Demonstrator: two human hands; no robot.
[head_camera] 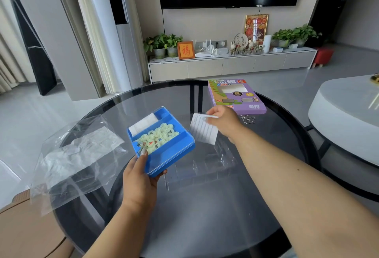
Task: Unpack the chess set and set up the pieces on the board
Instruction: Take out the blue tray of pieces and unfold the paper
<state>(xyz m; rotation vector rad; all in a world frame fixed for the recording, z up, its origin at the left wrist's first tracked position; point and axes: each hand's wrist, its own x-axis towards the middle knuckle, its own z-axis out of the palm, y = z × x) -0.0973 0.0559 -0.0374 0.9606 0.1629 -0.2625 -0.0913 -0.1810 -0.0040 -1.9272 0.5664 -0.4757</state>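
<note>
So we're still in the unpacking stage here, nothing's set up yet. The left hand (141,177) is wrapped around the near corner of the blue tray (164,155), thumb on the rim, holding it tilted up off the counter (215,206). The pale round pieces (159,137) are all piled loose in the tray's middle compartment, with something white and folded in the far compartment (143,124). The right hand (222,121) is pinching a folded white sheet with printed lines (203,129), just right of the tray; my guess is that's the paper board, though I can't read it well enough to swear to it. If so, next move is to set the tray down and unfold that sheet flat with both hands. Room-wise: a clear plastic lid or insert (203,165) is lying on the glass right under the tray, hard to see and in the way. The crinkly plastic bag (78,155) hangs over the left edge, and the purple box (235,96) sits at the far right edge. The near middle of the round counter looks like the best open spot, just watch pieces rolling off the curved rim.
</note>
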